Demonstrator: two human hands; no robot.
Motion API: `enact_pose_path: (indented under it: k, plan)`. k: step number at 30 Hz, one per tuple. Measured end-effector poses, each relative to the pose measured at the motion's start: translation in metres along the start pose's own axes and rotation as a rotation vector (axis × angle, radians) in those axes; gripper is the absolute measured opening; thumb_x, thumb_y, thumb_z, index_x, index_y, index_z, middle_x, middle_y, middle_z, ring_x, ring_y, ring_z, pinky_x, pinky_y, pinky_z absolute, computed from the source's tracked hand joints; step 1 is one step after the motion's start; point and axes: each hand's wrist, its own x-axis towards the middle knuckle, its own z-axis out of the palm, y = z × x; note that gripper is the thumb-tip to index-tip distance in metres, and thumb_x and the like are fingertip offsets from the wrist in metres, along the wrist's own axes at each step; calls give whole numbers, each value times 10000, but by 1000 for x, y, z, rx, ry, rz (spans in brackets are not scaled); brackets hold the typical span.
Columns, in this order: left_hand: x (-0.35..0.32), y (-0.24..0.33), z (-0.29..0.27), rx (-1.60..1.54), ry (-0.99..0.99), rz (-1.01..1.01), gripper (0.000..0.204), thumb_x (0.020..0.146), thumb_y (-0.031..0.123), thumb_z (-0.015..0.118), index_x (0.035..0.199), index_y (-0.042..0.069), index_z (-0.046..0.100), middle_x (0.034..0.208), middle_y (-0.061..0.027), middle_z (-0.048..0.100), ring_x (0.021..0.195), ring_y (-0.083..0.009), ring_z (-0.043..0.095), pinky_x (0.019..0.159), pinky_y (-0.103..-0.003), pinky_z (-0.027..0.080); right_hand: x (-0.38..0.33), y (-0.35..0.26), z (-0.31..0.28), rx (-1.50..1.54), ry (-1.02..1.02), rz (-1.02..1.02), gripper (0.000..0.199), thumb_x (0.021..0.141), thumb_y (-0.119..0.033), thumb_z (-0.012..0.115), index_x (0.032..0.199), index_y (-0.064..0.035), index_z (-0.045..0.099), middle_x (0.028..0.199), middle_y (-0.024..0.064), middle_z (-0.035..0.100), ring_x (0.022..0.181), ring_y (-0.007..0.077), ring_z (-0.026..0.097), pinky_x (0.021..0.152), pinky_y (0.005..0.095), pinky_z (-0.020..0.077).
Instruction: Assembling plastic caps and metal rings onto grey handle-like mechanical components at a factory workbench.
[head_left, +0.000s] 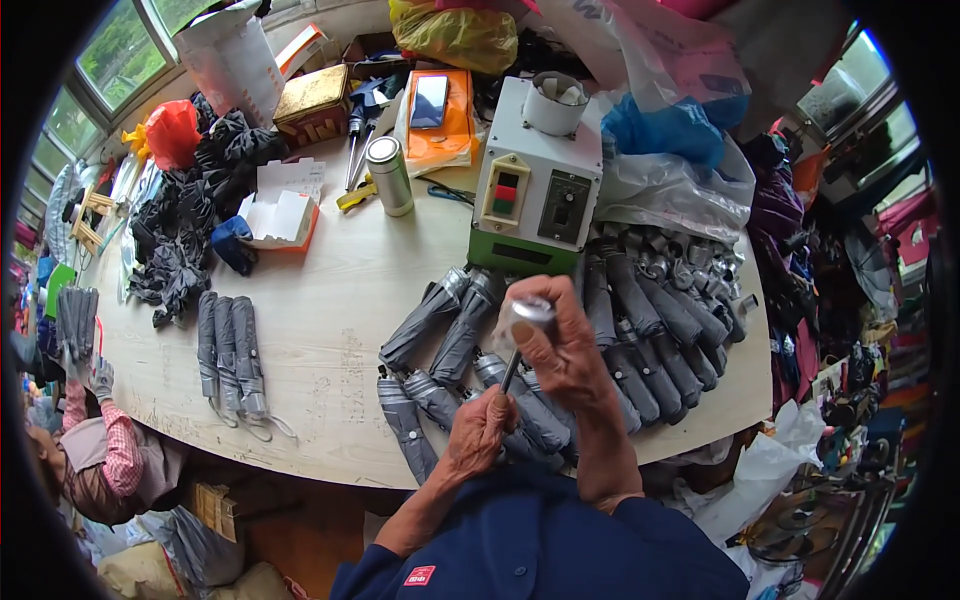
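My right hand (562,345) grips the silver handle end (528,312) of a folded grey umbrella, held upright over the table's near edge. Just below it, my left hand (477,432) closes around the thin metal shaft (508,375) of the same umbrella. Both hands hover above a pile of folded grey umbrellas (450,330) fanned out on the pale wooden table (330,320). More of these umbrellas (660,320) lie heaped to the right of my hands.
A white and green machine box (535,190) with a switch stands behind the pile. Three grey umbrellas (230,350) lie at left, dark fabric covers (190,220) beyond. A steel flask (390,175), orange pouch, phone and plastic bags sit at the back. Another person (95,450) works at the far left.
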Motion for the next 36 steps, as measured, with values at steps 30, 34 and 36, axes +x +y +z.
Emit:
enact_pose_path:
  k: [30, 34, 36]
  plan:
    - [13, -11, -5, 334, 200, 63, 495, 1013, 382, 394, 694, 11, 472, 539, -178, 426, 484, -372, 433, 484, -419, 348, 1, 19, 12, -105, 65, -40, 344, 949, -201, 589, 1227, -15, 508, 1073, 68, 605, 955, 126, 573, 847, 255, 463]
    - [16, -13, -5, 327, 208, 92, 493, 1014, 372, 392, 692, 8, 470, 548, -189, 423, 489, -378, 417, 489, -432, 343, 0, 23, 22, -125, 152, 3, 373, 943, -233, 605, 1233, -19, 507, 1062, 64, 612, 962, 125, 580, 857, 254, 460]
    - [17, -9, -5, 319, 202, 82, 505, 1017, 386, 384, 690, 9, 456, 553, -140, 407, 505, -300, 387, 491, -401, 331, 2, 27, 21, 6, 167, 26, 378, 942, -251, 607, 1226, -23, 506, 1043, 64, 616, 953, 122, 581, 857, 251, 457]
